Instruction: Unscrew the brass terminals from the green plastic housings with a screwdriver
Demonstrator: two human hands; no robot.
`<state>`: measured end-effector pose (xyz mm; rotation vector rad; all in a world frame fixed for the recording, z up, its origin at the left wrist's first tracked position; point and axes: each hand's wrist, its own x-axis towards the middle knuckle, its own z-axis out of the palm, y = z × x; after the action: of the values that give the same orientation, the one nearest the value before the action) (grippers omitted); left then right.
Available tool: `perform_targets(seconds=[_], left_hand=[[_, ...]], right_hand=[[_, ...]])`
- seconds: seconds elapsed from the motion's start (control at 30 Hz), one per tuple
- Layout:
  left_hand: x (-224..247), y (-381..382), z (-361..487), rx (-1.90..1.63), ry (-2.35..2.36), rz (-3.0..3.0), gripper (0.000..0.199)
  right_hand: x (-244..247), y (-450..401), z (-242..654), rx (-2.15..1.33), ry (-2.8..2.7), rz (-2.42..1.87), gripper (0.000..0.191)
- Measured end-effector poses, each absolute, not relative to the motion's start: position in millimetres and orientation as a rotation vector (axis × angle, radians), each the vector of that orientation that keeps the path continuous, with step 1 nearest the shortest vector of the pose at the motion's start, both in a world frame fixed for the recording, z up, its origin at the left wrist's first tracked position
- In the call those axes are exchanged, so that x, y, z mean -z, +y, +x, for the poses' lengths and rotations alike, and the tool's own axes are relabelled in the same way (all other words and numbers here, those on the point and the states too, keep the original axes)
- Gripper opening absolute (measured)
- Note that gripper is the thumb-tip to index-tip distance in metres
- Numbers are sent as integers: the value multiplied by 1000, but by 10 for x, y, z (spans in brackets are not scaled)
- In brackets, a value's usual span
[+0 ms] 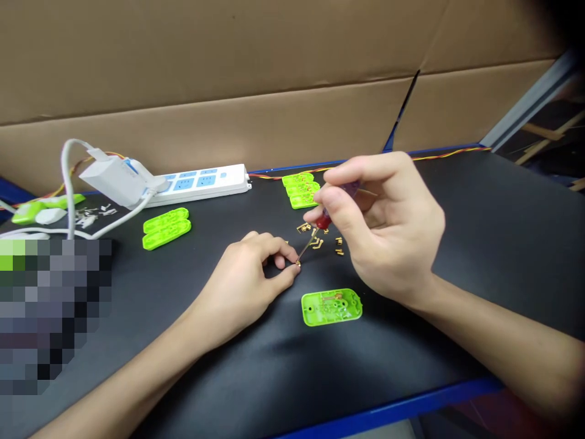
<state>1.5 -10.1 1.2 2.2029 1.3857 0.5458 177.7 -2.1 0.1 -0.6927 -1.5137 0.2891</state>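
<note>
My right hand [388,225] is closed around the red and purple handle of a screwdriver [323,221], whose thin shaft slants down to the left. Its tip meets a small brass piece [298,263] on the black table. My left hand [249,280] pinches that brass piece between thumb and forefinger. Just behind, several loose brass pieces [316,242] lie scattered. A green plastic shell [320,314] rests open side up in front of the hands, with a brass part inside it. More green shells [301,198] stand in a row beyond, partly hidden by my right fingers.
A white power strip [233,178] with a plugged-in charger [109,177] and white cables lies at the back left. Two green shells [167,228] are before it. Cardboard [274,134] walls the back; a blue edge [393,408] runs along the front.
</note>
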Motion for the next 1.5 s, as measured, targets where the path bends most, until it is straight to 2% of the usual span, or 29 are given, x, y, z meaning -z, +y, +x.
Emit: perform_targets(seconds=[0.47,0.77,1.03,1.37,1.43,1.5], left_hand=[[-33,-109,19,-537,1357,2175,9],[-18,-109,32,-558,1332,2219,10],[1,-100,33,-579,1332,2222,9],[1,-107,23,-568,1317,2231,10],[-15,-105,32,-560,1309,2236,10],[-23,-105,38,-555,1305,2240,10]], right_hand=[[-26,-39,1766,-255,-1540,-622,17],[-204,-117,1775,-245,-1857,-620,28],[-188,-125,1740,-224,-1896,-601,42],[-118,-29,1725,-149,-1723,-642,20],[-122,-35,1723,-179,-1746,-658,23],[-116,-44,1714,-212,-1763,-655,34]])
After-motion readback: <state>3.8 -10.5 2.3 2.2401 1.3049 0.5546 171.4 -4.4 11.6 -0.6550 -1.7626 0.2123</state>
